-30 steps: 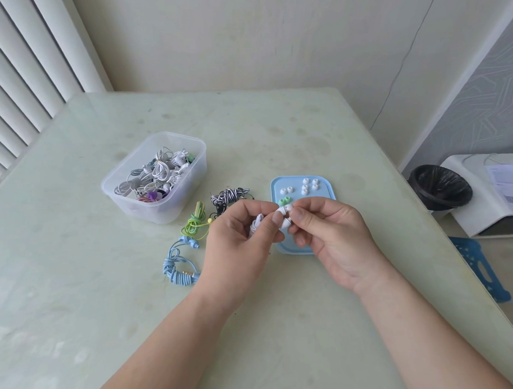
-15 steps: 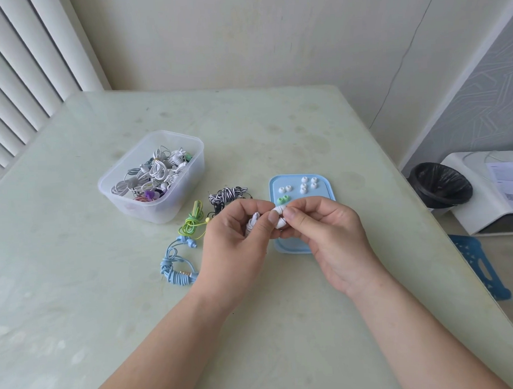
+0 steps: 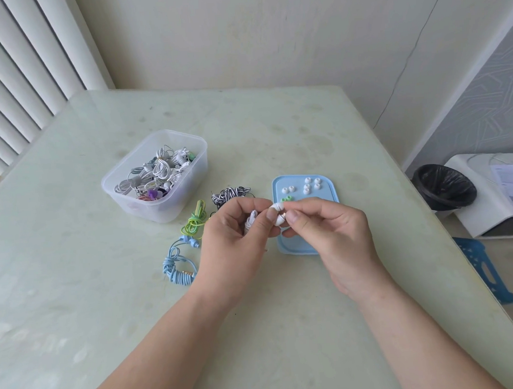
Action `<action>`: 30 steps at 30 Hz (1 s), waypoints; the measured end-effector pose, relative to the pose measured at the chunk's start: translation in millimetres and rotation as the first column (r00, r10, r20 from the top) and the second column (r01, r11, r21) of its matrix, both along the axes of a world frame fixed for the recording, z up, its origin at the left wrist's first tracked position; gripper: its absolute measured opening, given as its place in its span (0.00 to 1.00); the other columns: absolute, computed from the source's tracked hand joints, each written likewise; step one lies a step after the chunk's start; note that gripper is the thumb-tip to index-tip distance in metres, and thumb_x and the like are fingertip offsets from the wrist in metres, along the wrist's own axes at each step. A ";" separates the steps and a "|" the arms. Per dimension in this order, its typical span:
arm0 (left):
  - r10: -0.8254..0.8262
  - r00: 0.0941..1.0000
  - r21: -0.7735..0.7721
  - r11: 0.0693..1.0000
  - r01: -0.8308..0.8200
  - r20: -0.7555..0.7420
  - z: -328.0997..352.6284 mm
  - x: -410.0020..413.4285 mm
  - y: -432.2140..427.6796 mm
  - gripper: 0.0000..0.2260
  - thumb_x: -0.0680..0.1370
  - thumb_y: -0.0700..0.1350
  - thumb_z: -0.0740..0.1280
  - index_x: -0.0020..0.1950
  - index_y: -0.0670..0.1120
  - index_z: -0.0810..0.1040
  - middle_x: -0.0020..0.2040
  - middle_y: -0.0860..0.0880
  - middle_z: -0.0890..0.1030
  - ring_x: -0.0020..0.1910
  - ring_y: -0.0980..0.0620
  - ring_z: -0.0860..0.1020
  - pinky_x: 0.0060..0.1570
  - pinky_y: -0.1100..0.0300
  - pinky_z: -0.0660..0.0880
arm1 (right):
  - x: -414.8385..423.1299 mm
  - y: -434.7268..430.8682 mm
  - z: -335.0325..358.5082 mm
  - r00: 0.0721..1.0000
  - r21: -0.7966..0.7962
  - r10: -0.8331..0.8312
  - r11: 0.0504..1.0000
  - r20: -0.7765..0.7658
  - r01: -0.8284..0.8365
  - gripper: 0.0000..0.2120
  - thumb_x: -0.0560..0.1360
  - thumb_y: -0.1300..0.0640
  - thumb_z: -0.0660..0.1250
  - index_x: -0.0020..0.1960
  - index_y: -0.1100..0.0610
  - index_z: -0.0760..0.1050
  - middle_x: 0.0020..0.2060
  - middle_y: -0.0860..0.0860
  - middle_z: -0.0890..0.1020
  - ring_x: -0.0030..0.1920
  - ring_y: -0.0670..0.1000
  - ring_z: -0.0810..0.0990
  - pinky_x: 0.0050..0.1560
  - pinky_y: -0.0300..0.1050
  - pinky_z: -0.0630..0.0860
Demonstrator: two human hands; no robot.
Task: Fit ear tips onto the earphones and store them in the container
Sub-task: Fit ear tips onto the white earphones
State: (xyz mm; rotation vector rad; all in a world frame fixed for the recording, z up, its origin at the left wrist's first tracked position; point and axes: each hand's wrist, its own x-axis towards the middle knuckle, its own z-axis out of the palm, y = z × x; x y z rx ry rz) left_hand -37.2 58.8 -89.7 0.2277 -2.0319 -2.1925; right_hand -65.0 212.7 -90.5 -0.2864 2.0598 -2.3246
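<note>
My left hand [image 3: 232, 239] grips a coiled white earphone [image 3: 252, 219], its earbud pinched between thumb and forefinger. My right hand [image 3: 329, 232] pinches a white ear tip [image 3: 279, 212] against that earbud. Just behind my hands lies a light blue lid [image 3: 330, 191] with several white ear tips [image 3: 308, 186] and green ear tips [image 3: 286, 199]. A clear plastic container [image 3: 159, 207] at the left holds several coiled earphones. Beside it on the table lie a black-and-white earphone [image 3: 229, 194], a green earphone [image 3: 195, 222] and a blue earphone [image 3: 177, 265].
The pale green table [image 3: 276, 128] runs to a wall at the back and a blind at the left. Off its right edge stand a black-lined bin [image 3: 444, 186], a white device [image 3: 490, 196] with paper on it, and a blue stool [image 3: 484, 266].
My hands have stayed together over the near edge of the blue lid; my right fingers shifted slightly on the ear tip at the earbud. Nothing else on the table moved.
</note>
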 end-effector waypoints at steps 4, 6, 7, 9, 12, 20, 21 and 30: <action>-0.053 0.999 0.022 0.998 0.053 -0.010 1.6 0.9 1.5 0.02 0.80 0.42 0.72 0.50 0.45 0.82 0.46 0.45 0.88 0.45 0.47 0.88 0.36 0.63 0.76 | -3.8 2.5 -1.6 0.995 -0.059 -0.040 0.997 0.091 0.045 0.04 0.77 0.66 0.71 0.50 0.64 0.85 0.44 0.62 0.87 0.44 0.59 0.85 0.49 0.50 0.80; -0.072 0.997 0.043 0.996 0.072 -0.009 2.4 1.2 2.6 0.01 0.80 0.41 0.72 0.50 0.43 0.82 0.46 0.43 0.87 0.45 0.45 0.88 0.36 0.66 0.75 | -5.2 3.8 -1.5 0.991 -0.095 -0.005 0.995 0.132 0.018 0.03 0.76 0.66 0.73 0.49 0.64 0.84 0.44 0.65 0.86 0.44 0.62 0.85 0.49 0.53 0.80; -0.075 0.997 0.043 0.996 0.075 -0.004 2.3 1.0 2.6 0.01 0.80 0.40 0.72 0.50 0.43 0.82 0.46 0.42 0.87 0.45 0.45 0.88 0.36 0.67 0.75 | -5.5 4.8 -0.1 0.991 -0.094 -0.002 0.995 0.131 0.015 0.04 0.75 0.67 0.73 0.49 0.63 0.83 0.43 0.64 0.86 0.43 0.61 0.85 0.48 0.52 0.81; -0.071 0.997 0.004 0.997 0.071 0.016 1.1 0.2 2.2 0.01 0.80 0.42 0.72 0.50 0.45 0.82 0.46 0.45 0.88 0.44 0.47 0.88 0.36 0.65 0.76 | -6.4 8.7 1.9 0.996 -0.035 -0.026 0.999 0.081 0.029 0.06 0.74 0.68 0.73 0.50 0.61 0.83 0.42 0.60 0.87 0.41 0.58 0.86 0.45 0.49 0.82; -0.075 0.996 -0.037 0.996 0.077 0.039 -0.8 -0.3 1.7 0.02 0.79 0.44 0.73 0.47 0.47 0.83 0.44 0.48 0.87 0.43 0.46 0.87 0.35 0.62 0.77 | -9.1 13.7 1.2 1.000 0.149 -0.019 0.989 -0.020 0.022 0.07 0.76 0.68 0.73 0.51 0.59 0.85 0.41 0.55 0.88 0.40 0.57 0.87 0.47 0.47 0.83; -0.205 0.974 0.063 0.978 0.200 0.097 -6.5 -3.0 -4.8 0.06 0.77 0.44 0.74 0.47 0.40 0.83 0.38 0.46 0.85 0.37 0.47 0.81 0.41 0.53 0.74 | -14.2 23.4 4.5 0.989 0.251 0.146 0.959 -0.031 -0.134 0.11 0.74 0.71 0.73 0.47 0.57 0.86 0.40 0.55 0.88 0.41 0.54 0.87 0.48 0.42 0.82; -0.235 0.964 0.108 0.969 0.222 0.121 -6.1 -3.2 -5.5 0.07 0.77 0.44 0.74 0.47 0.40 0.83 0.37 0.45 0.84 0.37 0.46 0.80 0.41 0.53 0.72 | -13.3 23.9 4.2 0.987 0.273 0.149 0.953 -0.050 -0.130 0.11 0.74 0.71 0.74 0.47 0.56 0.86 0.40 0.54 0.88 0.43 0.55 0.87 0.48 0.44 0.82; -0.292 0.939 0.259 0.935 0.241 0.181 -5.9 -4.0 -6.8 0.04 0.82 0.38 0.69 0.48 0.40 0.82 0.36 0.44 0.80 0.35 0.46 0.79 0.36 0.58 0.71 | -14.7 25.1 -4.1 0.981 0.295 0.141 0.951 -0.132 -0.098 0.07 0.75 0.67 0.75 0.49 0.57 0.87 0.41 0.54 0.87 0.42 0.58 0.86 0.46 0.52 0.83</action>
